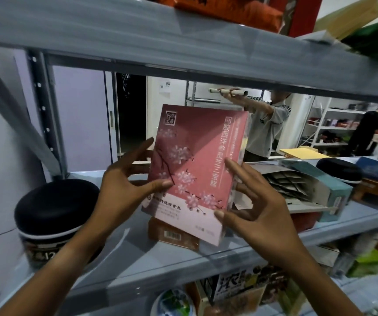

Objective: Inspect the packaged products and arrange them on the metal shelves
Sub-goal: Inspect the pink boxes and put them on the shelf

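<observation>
Holding a flat pink cardboard box (194, 169) printed with white blossoms, the person keeps it upright and a little tilted above the grey metal shelf (119, 254). The left hand (124, 190) is at the box's left edge, with the thumb pressed on the front face and the fingers spread behind and beside it. The right hand (258, 215) is at the right edge, its fingers spread wide; the thumb touches the lower front and the index finger lies on the face. Both hands are rather open, pinching the box between them.

Under the pink box a brown box with a barcode (174, 236) lies on the shelf. To the left stands a round jar with a black lid (55, 213). To the right lies an open teal carton with grey sachets (306, 188), and beyond it a black oval case (338, 171).
</observation>
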